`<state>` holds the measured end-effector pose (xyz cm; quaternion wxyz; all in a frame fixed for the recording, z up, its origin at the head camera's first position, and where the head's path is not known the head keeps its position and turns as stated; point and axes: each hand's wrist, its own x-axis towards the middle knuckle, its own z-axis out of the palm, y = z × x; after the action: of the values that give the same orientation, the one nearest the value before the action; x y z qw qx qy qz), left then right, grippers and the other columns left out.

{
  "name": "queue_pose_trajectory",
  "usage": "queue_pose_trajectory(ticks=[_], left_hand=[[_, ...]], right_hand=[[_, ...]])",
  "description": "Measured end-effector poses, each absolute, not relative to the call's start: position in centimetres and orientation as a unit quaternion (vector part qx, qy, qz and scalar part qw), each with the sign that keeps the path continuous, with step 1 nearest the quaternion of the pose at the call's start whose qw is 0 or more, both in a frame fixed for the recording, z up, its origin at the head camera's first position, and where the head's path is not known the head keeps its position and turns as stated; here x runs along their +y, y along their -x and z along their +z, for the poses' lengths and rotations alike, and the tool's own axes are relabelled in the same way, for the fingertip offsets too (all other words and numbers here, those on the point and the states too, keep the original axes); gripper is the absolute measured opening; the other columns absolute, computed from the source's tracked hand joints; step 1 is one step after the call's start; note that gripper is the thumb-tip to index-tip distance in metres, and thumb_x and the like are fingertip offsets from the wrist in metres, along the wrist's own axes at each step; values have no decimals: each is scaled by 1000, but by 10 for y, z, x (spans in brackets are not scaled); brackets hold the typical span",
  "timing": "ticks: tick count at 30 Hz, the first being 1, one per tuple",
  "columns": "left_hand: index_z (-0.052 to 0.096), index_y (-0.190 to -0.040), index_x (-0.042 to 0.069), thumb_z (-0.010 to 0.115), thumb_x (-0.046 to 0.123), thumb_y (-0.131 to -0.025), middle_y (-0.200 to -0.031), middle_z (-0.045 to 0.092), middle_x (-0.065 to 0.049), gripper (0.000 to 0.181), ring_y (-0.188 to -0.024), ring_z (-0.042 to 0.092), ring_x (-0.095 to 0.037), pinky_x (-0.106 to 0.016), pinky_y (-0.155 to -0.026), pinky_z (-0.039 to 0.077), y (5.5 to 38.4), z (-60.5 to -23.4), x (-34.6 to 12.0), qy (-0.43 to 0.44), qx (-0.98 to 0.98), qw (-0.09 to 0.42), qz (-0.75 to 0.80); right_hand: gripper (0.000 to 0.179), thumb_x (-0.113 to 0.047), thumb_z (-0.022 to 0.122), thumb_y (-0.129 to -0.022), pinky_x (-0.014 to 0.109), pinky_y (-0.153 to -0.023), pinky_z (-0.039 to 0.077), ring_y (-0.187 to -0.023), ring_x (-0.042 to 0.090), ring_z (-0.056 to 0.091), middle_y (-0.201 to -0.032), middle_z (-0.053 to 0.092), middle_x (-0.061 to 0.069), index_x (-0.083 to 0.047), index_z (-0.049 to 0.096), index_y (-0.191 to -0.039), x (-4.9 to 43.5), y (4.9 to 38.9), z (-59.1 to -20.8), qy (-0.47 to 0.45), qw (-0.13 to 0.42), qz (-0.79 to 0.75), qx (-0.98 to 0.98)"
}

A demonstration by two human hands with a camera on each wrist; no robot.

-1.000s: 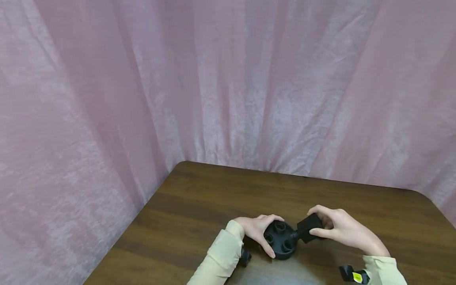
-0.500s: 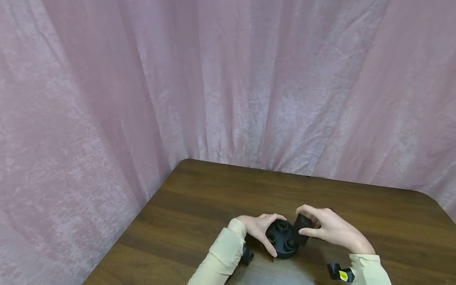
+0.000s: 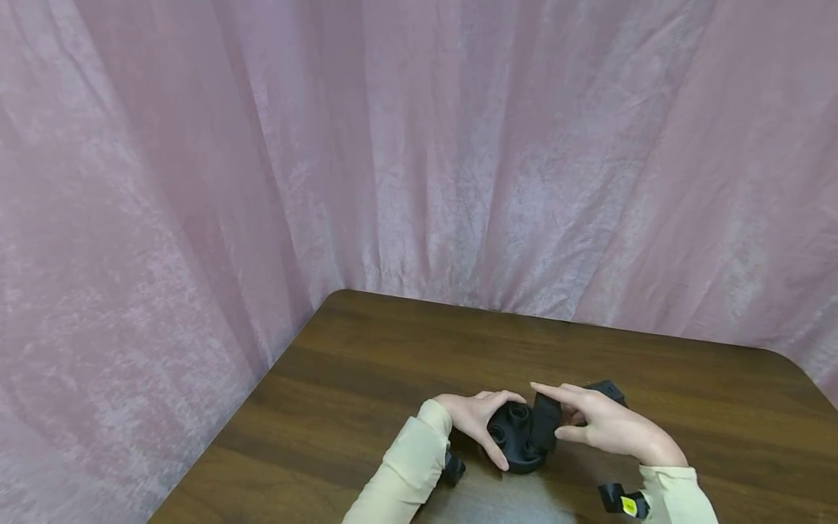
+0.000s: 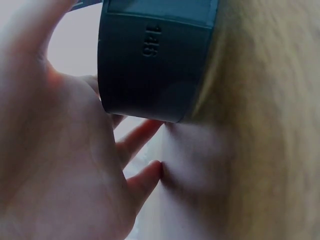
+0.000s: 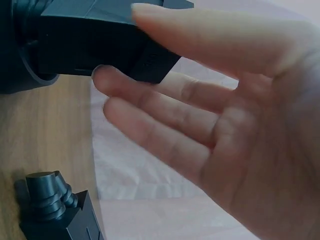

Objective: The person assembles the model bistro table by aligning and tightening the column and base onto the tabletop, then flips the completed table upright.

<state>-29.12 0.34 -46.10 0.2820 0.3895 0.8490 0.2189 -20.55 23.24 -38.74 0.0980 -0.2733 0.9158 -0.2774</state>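
Observation:
A round black base (image 3: 515,464) with several raised ring-shaped sockets rests on the table. My left hand (image 3: 473,426) grips its left side, thumb in front and fingers behind. In the left wrist view, raised digits show on the wall of the base (image 4: 150,70). A black angular block (image 3: 545,422) stands tilted at the right side of the base. My right hand (image 3: 605,423) pinches the block (image 5: 95,45) between thumb and fingers. The block's lower end meets a socket; the contact itself is hidden.
Behind the right hand lies a second black block (image 3: 606,391), whose ridged round stubs (image 5: 45,195) show in the right wrist view. A brown wooden table (image 3: 393,349) carries everything. Pink curtains (image 3: 419,160) hang behind and to the left.
My right hand has moved left with the block, from leaning out beside the base to standing more upright over its right side. The second block has come into view. The left hand keeps its grip.

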Motion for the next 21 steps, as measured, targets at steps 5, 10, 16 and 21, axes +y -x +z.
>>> queue_pose_trajectory(ticks=[5, 10, 16, 21], left_hand=[[18, -130, 48, 77, 49, -60, -135, 30, 17, 91, -130, 23, -9, -31, -99, 32, 291, -460, 3, -392, 852, 277, 208], [18, -130, 48, 77, 50, -60, -136, 29, 16, 92, -131, 23, -9, -31, -99, 32, 290, -459, 2, -392, 855, 272, 204], [18, -131, 47, 78, 50, -58, -136, 29, 16, 94, -131, 23, -8, -30, -100, 31, 290, -460, 3, -393, 856, 266, 207], [16, -130, 50, 78, 51, -58, -137, 26, 15, 95, -132, 21, -8, -32, -100, 32, 291, -460, 2, -384, 856, 279, 206]], right_hand=[[53, -41, 48, -89, 22, -68, 41, -83, -1, 48, -107, 52, -4, -24, 34, -137, 232, 204, -387, 279, 77, -264, 920], [47, -38, 50, -89, 20, -63, 41, -77, -3, 48, -97, 54, -11, -21, 43, -132, 228, 202, -387, 309, 27, -233, 922], [50, -49, 57, -80, 17, -56, 36, -63, -4, 44, -79, 50, -15, -23, 49, -123, 221, 204, -387, 291, 34, -241, 925], [51, -42, 55, -84, 18, -59, 40, -70, -5, 48, -88, 56, -11, -13, 49, -126, 225, 207, -389, 307, 45, -264, 913]])
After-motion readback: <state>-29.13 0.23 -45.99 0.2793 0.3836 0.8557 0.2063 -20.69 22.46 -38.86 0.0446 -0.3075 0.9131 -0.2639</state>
